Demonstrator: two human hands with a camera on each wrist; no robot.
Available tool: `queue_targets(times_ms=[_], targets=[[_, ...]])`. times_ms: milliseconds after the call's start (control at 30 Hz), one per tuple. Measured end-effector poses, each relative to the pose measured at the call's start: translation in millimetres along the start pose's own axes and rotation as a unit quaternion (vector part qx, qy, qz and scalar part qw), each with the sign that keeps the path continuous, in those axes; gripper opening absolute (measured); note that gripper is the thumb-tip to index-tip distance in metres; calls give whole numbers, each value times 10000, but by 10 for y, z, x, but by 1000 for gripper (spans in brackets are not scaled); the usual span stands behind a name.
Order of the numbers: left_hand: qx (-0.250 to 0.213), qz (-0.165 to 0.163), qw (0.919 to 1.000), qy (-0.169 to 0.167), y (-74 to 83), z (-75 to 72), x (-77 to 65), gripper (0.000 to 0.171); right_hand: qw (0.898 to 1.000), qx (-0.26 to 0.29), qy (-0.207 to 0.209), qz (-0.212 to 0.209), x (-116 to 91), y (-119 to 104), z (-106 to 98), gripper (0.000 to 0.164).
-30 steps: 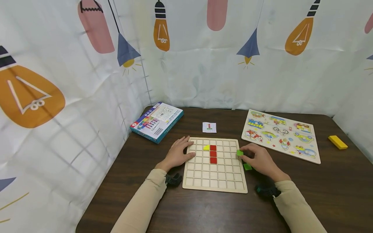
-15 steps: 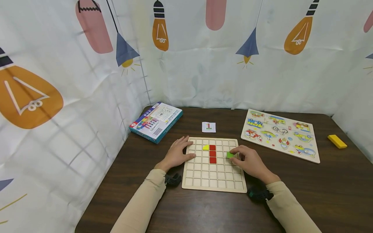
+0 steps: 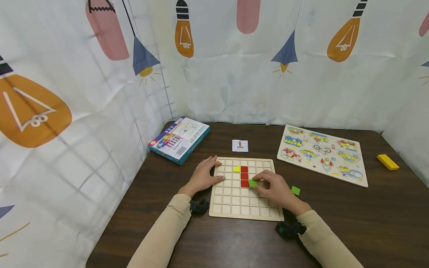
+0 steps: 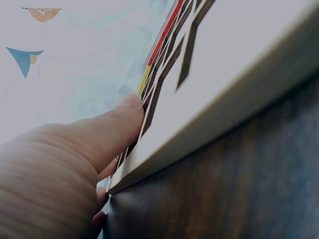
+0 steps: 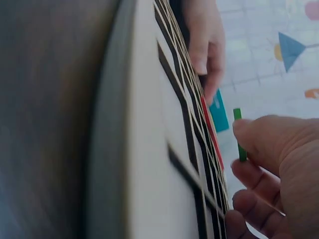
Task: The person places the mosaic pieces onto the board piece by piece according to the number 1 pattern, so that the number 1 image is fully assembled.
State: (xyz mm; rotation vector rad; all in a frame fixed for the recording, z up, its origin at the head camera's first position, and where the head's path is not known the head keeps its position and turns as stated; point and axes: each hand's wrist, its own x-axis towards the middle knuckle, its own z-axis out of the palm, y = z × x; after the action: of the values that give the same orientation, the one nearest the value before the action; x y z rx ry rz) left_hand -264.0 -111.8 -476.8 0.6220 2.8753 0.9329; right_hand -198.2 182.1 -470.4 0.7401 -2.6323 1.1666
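Observation:
A wooden grid board (image 3: 231, 211) lies flat on the dark table. Set in its cells are a column of red square tiles (image 3: 244, 176) and, left of the top one, a yellow triangular tile (image 3: 237, 169). My right hand (image 3: 275, 189) pinches a green square tile (image 3: 253, 183) between thumb and fingers, just right of the lowest red tile. In the right wrist view that green tile (image 5: 240, 134) is seen edge-on, raised off the board. My left hand (image 3: 202, 176) rests on the board's left edge, fingers extended, thumb on the surface. Another green tile (image 3: 295, 190) lies on the table beside the right forearm.
Behind the board lies a small pattern card (image 3: 240, 146). A boxed game (image 3: 181, 139) sits at the back left. To the right are a vehicle puzzle board (image 3: 322, 156) and a yellow block (image 3: 388, 162). A printed curtain (image 3: 218, 85) borders the table.
My right hand has carried the green tile leftward from the board's right edge to beside the lowest red tile. The other green tile has come into fuller view. My left hand stays in place.

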Motion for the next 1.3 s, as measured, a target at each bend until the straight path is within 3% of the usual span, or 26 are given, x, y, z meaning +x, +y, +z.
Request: queue_targets(times_ms=[233, 733, 1300], targets=[[-61, 34, 10000, -42, 49, -16, 1, 61, 9992, -372, 98, 59, 19, -117, 107, 21], [-100, 69, 9999, -39, 39, 6, 16, 62, 9984, -501, 150, 196, 45, -232, 306, 18], [-98, 21, 9999, 11, -1, -10, -16, 62, 9974, -613, 336, -165, 61, -349, 405, 21]])
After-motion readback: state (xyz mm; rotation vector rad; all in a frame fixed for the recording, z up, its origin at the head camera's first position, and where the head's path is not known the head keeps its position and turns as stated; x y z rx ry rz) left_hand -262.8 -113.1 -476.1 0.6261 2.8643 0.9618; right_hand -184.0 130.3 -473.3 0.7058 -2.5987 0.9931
